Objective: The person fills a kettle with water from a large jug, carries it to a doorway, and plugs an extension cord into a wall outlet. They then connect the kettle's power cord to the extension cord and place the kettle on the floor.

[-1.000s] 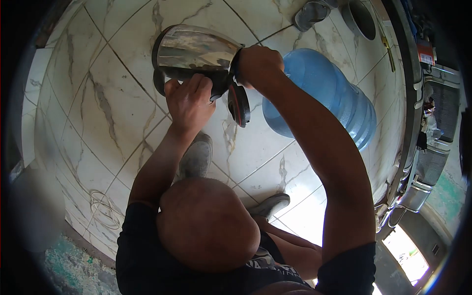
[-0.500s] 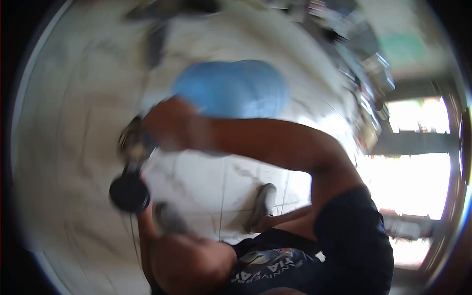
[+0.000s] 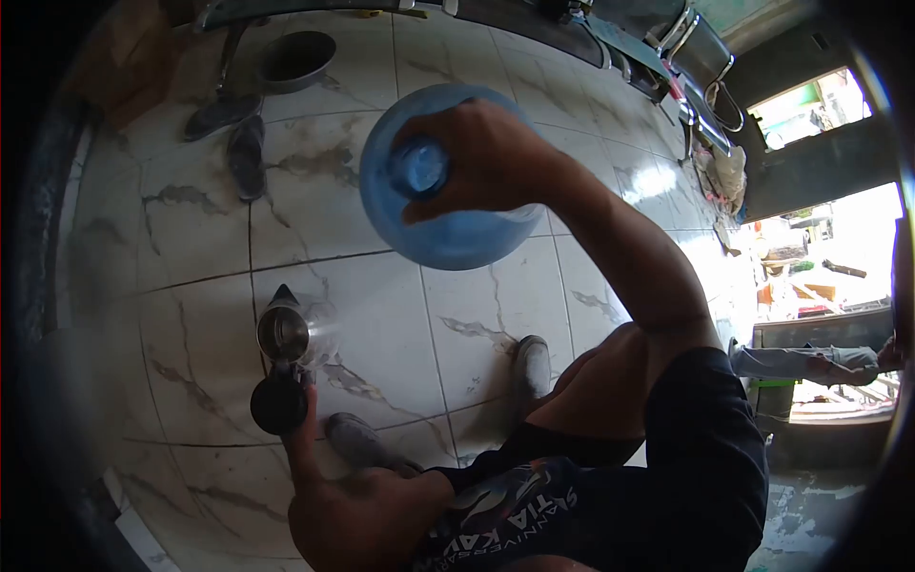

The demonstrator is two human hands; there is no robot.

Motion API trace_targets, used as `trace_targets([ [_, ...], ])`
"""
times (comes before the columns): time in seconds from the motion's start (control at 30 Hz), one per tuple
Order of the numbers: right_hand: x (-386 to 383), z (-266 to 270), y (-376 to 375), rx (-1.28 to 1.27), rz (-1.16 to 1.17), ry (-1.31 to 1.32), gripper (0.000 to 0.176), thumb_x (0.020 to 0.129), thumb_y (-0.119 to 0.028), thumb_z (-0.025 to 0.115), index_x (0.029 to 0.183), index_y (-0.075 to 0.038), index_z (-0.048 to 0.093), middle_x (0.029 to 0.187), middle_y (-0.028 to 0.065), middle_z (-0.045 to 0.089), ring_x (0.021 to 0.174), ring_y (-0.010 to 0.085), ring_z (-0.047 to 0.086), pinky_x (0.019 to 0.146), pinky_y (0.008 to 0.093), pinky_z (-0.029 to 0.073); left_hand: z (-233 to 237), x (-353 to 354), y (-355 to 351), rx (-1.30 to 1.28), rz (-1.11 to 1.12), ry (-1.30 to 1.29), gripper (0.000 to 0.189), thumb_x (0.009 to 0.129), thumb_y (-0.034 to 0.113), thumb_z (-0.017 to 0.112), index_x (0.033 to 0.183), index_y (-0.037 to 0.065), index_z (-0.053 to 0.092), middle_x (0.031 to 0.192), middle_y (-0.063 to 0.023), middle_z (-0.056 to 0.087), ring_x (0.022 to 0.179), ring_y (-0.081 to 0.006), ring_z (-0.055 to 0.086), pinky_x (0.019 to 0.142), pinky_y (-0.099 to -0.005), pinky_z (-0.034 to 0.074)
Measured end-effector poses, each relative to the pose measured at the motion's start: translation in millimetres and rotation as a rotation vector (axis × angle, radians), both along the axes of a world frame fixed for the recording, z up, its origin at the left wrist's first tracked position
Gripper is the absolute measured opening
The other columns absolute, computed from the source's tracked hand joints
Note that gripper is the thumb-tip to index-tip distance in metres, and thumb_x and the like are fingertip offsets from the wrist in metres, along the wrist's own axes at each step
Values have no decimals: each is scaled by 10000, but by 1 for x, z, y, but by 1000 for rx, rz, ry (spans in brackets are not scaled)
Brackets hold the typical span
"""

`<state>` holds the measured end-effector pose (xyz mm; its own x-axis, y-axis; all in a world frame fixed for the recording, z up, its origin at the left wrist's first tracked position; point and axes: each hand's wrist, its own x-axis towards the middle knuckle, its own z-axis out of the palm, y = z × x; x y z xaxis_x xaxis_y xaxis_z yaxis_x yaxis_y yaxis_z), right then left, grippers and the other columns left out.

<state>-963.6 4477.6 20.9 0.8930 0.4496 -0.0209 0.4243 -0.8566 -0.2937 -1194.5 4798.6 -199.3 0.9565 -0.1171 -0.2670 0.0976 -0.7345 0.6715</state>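
A large translucent blue bottle [image 3: 457, 243] stands on the tiled floor, seen from above. My right hand [image 3: 467, 153] is wrapped round its neck, thumb on the near side and fingers on the far side. Lower left, a kettle with a clear body [image 3: 319, 332] and a dark spout hangs over the floor in my left hand [image 3: 303, 429]. A round black part, perhaps its raised lid [image 3: 278, 405], hides most of that hand's fingers. The kettle's opening faces up, and its inside looks metallic.
Dark slippers [image 3: 246, 157] and a grey basin [image 3: 296, 62] are at the upper left. Metal-framed chairs [image 3: 701, 71] line the upper right. My shoes [image 3: 531, 367] are below the bottle. Another person's arm [image 3: 801, 364] shows at the right opening.
My right hand has moved from beside the kettle to the bottle's neck, rightward and up, and has taken hold there. My left hand still holds the kettle. The view has shifted and sharpened.
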Motion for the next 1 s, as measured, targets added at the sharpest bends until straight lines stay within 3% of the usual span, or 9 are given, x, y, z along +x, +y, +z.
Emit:
trace_targets([
  [0.1, 6, 3, -53, 160, -56, -95, 647, 594, -445, 879, 1084, -56, 716, 936, 147, 740, 866, 307, 722, 823, 384, 558, -34, 10, 93, 156, -124, 21, 445, 770, 97, 673, 1202, 15, 608, 1143, -241, 655, 1112, -412, 604, 959, -449, 474],
  [0.2, 2, 6, -85, 239, -119, -94, 648, 591, -438, 882, 1072, -36, 716, 934, 155, 741, 863, 299, 726, 825, 376, 561, 71, 21, 110, 490, 69, -92, 245, 786, 25, 636, 1031, 22, 622, 870, -182, 671, 780, -354, 668, 733, -449, 526],
  [0.23, -2, 11, -93, 263, -143, -87, 657, 588, -439, 887, 1059, -14, 713, 940, 157, 742, 874, 290, 728, 827, 376, 562, 159, 60, 55, 150, 165, -248, 221, 806, 17, 628, 1027, 12, 620, 810, -137, 646, 714, -259, 642, 709, -390, 517],
  [0.3, -4, 7, -95, 252, -147, -109, 657, 588, -443, 887, 1056, -15, 714, 942, 156, 743, 879, 290, 729, 831, 375, 563, 222, 93, -20, -7, -10, -403, 358, 798, 43, 668, 1150, -2, 615, 896, -119, 642, 827, -223, 614, 789, -357, 498],
  [0.37, -13, 10, -93, 228, -177, -102, 657, 596, -452, 884, 1060, -21, 707, 921, 155, 741, 878, 300, 728, 828, 390, 566, 245, 133, -87, -174, -339, -313, 806, 738, 248, 808, 1436, 59, 451, 1299, -165, 578, 1175, -285, 579, 973, -420, 450],
  [0.47, -25, 10, -77, 128, -122, -89, 659, 613, -440, 876, 1082, -18, 684, 909, 167, 733, 862, 322, 721, 805, 413, 571, 191, 185, -169, -358, -519, -336, 1200, 648, 455, 898, 1565, 138, 191, 1571, -162, 292, 1460, -344, 284, 1150, -508, 305],
  [0.6, -46, 22, -66, -112, 98, 42, 588, 665, -238, 835, 1148, 2, 600, 974, 164, 705, 861, 350, 708, 750, 434, 572, 114, 185, -241, -1065, -282, -464, 1309, 561, 410, 967, 1537, 100, 151, 1467, -118, 364, 1366, -253, 397, 1142, -423, 341],
  [0.93, -59, 11, -95, 48, 246, 94, 657, 697, -195, 826, 1275, -63, 543, 1186, 146, 579, 1044, 345, 646, 881, 441, 528, 100, 147, -273, -1051, -30, -559, 1353, 553, 680, 840, 1534, 65, 138, 1465, -117, 343, 1355, -258, 405, 1110, -418, 373],
  [1.0, -64, 15, -90, -36, 244, 130, 712, 722, -264, 832, 1349, -97, 538, 1252, 174, 582, 1142, 334, 617, 946, 430, 510, 101, 141, -276, -1069, 58, -643, 1288, 592, 741, 784, 1508, 49, 199, 1381, -148, 465, 1301, -259, 474, 1103, -423, 373],
])
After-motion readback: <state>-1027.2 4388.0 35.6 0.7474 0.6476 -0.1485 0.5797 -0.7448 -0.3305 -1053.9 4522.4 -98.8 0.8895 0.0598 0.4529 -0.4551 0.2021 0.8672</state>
